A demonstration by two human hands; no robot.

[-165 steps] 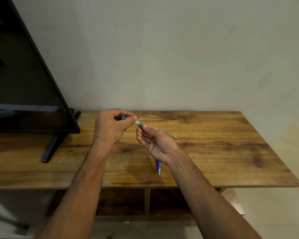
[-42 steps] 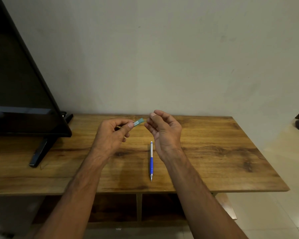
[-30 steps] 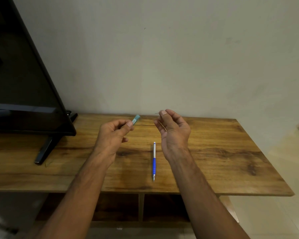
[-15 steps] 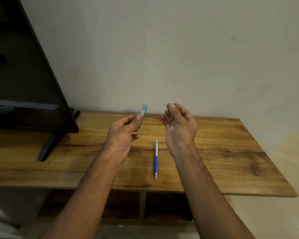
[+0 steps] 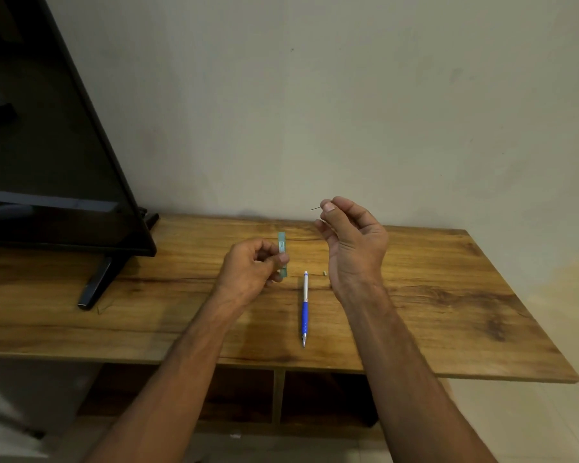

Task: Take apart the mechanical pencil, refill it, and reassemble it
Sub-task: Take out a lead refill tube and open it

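Observation:
A blue and white mechanical pencil (image 5: 304,309) lies on the wooden table (image 5: 448,312), tip toward me, between my two hands. My left hand (image 5: 251,272) holds a thin teal lead case (image 5: 282,248) upright between thumb and fingers. My right hand (image 5: 351,245) is raised above the table, and its thumb and forefinger pinch a thin pencil lead (image 5: 315,208) that sticks out to the left. A tiny pale part (image 5: 324,272), perhaps the eraser or cap, lies on the table just beside the pencil's top end.
A large black television (image 5: 47,162) on a black foot (image 5: 96,285) stands at the table's left. A plain wall rises behind the table. Open shelves (image 5: 274,396) lie under the tabletop. Pale floor shows on the right.
My left hand has lowered and turned the teal lead case upright near the table. My right hand stays raised with the lead. The small pale part has come into view.

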